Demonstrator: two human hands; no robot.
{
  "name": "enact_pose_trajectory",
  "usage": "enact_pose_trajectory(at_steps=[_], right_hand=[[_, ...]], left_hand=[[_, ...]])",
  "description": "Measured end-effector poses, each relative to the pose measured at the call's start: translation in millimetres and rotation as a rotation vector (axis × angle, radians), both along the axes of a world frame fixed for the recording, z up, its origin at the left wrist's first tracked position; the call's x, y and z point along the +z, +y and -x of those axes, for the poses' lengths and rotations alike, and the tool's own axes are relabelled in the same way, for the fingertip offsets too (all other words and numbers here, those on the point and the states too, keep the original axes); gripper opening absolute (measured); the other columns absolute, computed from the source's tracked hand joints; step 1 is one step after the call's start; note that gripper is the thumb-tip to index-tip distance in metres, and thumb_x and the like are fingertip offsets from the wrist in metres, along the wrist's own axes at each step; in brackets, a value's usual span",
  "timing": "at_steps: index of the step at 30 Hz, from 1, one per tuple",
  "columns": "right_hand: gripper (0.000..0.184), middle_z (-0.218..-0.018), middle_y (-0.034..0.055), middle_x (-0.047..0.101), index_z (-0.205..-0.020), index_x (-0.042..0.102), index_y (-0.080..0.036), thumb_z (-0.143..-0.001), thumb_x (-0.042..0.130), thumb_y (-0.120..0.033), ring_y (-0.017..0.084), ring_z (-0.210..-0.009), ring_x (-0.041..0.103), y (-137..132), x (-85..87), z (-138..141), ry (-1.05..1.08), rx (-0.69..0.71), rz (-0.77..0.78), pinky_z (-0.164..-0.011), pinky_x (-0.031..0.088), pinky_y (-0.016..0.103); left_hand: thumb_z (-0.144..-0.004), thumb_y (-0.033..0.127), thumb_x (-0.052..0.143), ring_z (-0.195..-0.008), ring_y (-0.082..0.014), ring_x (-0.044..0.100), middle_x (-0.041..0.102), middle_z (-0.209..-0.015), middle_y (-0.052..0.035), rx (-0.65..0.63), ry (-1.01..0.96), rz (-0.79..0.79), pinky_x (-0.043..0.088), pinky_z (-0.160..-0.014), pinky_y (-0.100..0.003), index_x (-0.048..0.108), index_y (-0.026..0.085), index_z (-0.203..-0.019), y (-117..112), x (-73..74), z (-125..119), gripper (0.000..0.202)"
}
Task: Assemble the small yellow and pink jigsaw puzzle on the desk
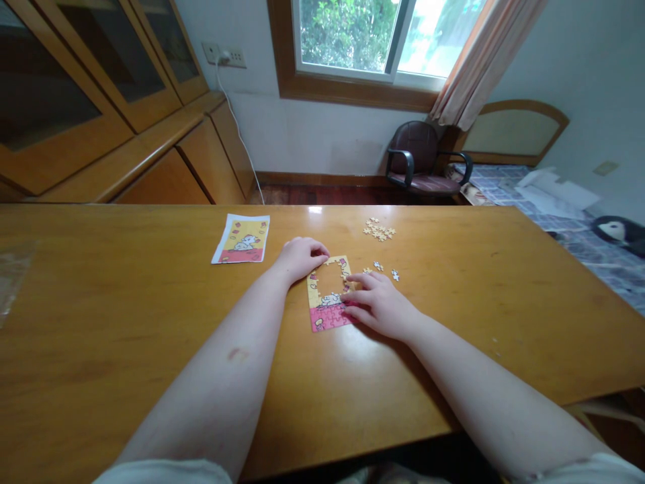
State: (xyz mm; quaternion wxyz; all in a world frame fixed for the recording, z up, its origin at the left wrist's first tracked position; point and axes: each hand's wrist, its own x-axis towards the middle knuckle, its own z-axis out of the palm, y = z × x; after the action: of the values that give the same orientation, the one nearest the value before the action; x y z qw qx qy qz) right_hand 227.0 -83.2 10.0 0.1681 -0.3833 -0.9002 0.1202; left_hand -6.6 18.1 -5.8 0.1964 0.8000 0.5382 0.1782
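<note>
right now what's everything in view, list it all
puzzle: one, yellow with a red base, part built with a gap in the middle, table centre
loose pieces: one small pile, pale yellow, beyond the puzzle to the right; a few more near the right hand
picture card: one, yellow, red and white, left of the puzzle
table: one, orange-brown wood
cabinets: brown wood with dark glass doors, far left
window: one, wood frame, far wall
curtain: one, peach, right of the window
chair: one, dark red, under the window
bed: one, patterned cover, far right
left hand: on the puzzle's top left corner
right hand: flat on the puzzle's right edge
</note>
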Motion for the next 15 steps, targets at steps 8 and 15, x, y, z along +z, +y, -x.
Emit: enact_pose_trajectory(at_steps=[8,15], right_hand=[[0.022,-0.124,0.0110,0.062,-0.101,0.074,-0.025,-0.092,0.059,-0.038,0.025,-0.107,0.056,0.2,-1.1,0.2,0.023,-0.017,-0.009,-0.097,0.043,0.048],[0.019,-0.123,0.0098,0.062,-0.098,0.072,-0.023,-0.092,0.059,-0.036,0.024,-0.106,0.056,-0.5,1.4,1.3,0.009,-0.011,0.009,-0.098,0.042,0.047]], left_hand=[[-0.080,0.033,0.062,-0.091,-0.0212,0.063,0.075,-0.092,-0.0006,0.007,-0.007,0.000,0.048,-0.080,-0.032,0.077,0.027,-0.087,-0.6,0.4,-0.5,0.017],[-0.079,0.033,0.062,-0.090,-0.0208,0.063,0.075,-0.092,-0.0005,0.003,-0.016,0.002,0.048,-0.080,-0.032,0.077,0.027,-0.087,-0.2,-0.4,0.3,0.017]])
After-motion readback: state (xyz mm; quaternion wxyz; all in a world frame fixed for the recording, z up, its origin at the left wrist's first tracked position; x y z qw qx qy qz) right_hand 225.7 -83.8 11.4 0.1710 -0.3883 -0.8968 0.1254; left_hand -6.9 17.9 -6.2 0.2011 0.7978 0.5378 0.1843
